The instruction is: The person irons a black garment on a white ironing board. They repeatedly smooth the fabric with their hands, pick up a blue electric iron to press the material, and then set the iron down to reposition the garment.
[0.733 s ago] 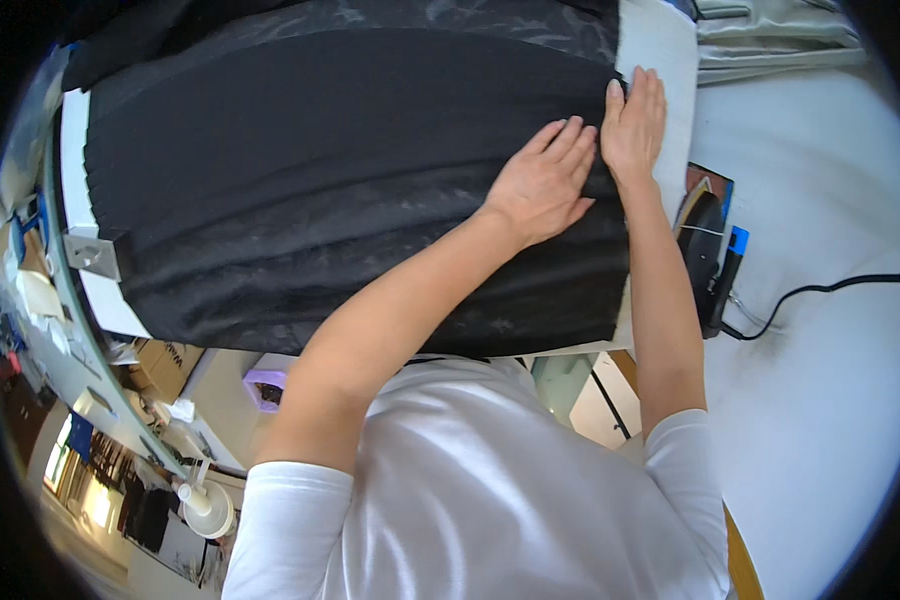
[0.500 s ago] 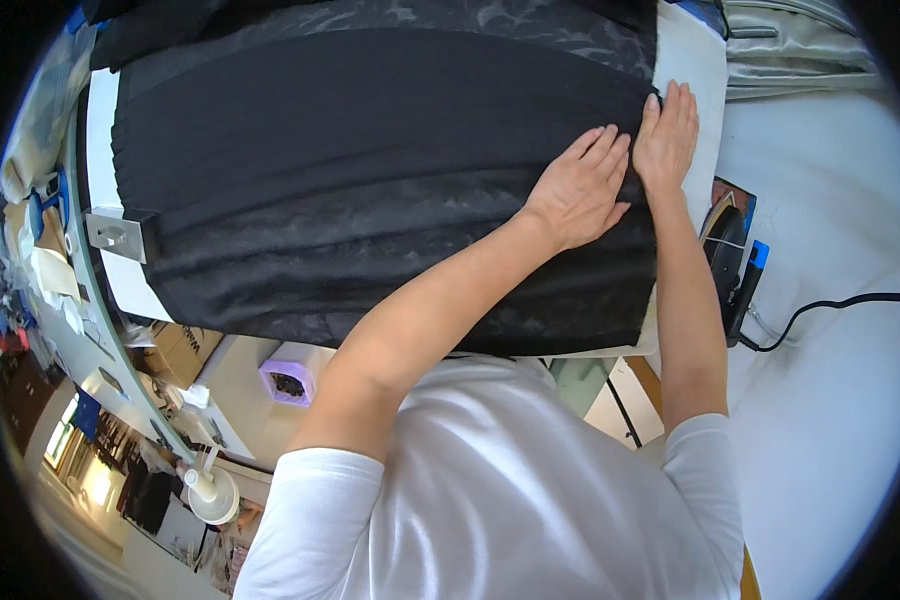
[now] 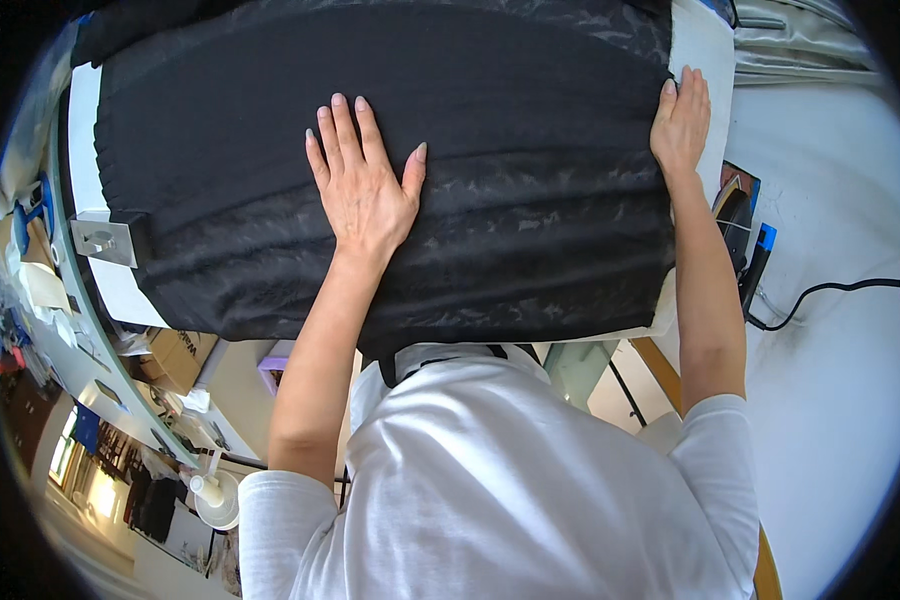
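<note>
Black fabric (image 3: 530, 220) with a faint shiny pattern is spread over a white board (image 3: 702, 50), with soft folds across its nearer half. My left hand (image 3: 365, 190) lies on the middle of the fabric, palm down, fingers spread. At the fabric's right edge rests my right hand (image 3: 681, 125), fingers stretched out and close together, partly over the white border. Neither hand grips anything. A squared metal block (image 3: 110, 240) sits on the left edge of the fabric and board.
Right of the board stands an iron-like dark tool (image 3: 735, 220) with a black cable (image 3: 840, 287). Silvery cloth (image 3: 805, 45) is bunched at the far right. Below left are a cardboard box (image 3: 177, 358), a purple container (image 3: 272, 372) and a white round-based object (image 3: 215, 495).
My left hand has moved left, from beside the right hand to the fabric's middle, and its fingers have spread. My right hand stays at the right edge. The view has shifted slightly.
</note>
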